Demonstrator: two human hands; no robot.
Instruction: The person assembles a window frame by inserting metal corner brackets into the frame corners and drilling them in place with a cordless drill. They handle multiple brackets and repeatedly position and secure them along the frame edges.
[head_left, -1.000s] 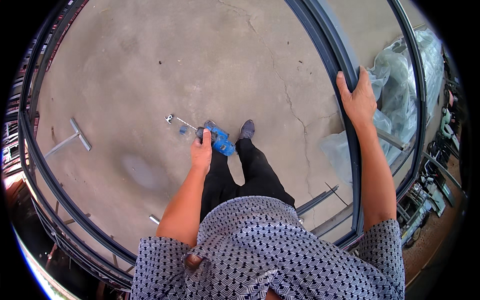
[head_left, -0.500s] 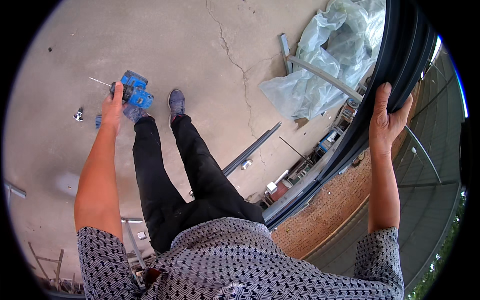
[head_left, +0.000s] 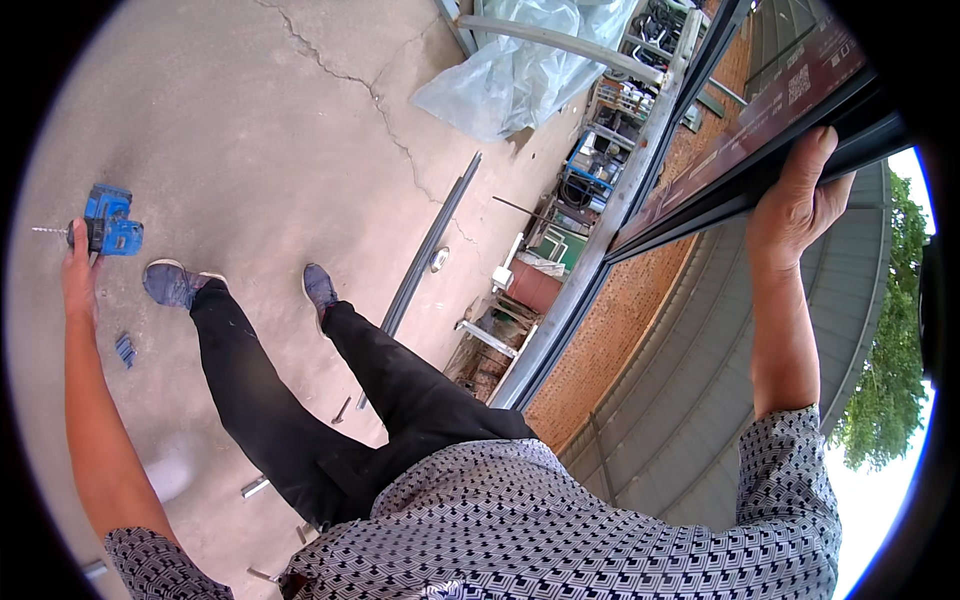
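Observation:
My left hand [head_left: 82,272] is closed on a blue and black cordless drill [head_left: 123,237], held out to the far left above the floor. A long thin bit [head_left: 50,230] in its chuck points left. At upper right my right hand [head_left: 785,222] grips a black metal frame [head_left: 705,212], thumb on the near side; the fingers behind it are mostly hidden. A dark red printed sheet [head_left: 745,135] runs along the frame's bars. The frame's upper right end passes out of sight.
Long dark metal profiles [head_left: 430,250] lie on the concrete floor [head_left: 220,130]. Clear plastic sheeting [head_left: 530,70] is heaped beyond, by a metal bar [head_left: 560,45]. Tools and scrap [head_left: 600,165] lie along the right. A blue striped piece [head_left: 125,350] lies near my left shoe [head_left: 170,283].
My view has swung to the right. The left hand with the drill is now further left and lower in view. The frame has tilted, exposing its corner and the red sheet.

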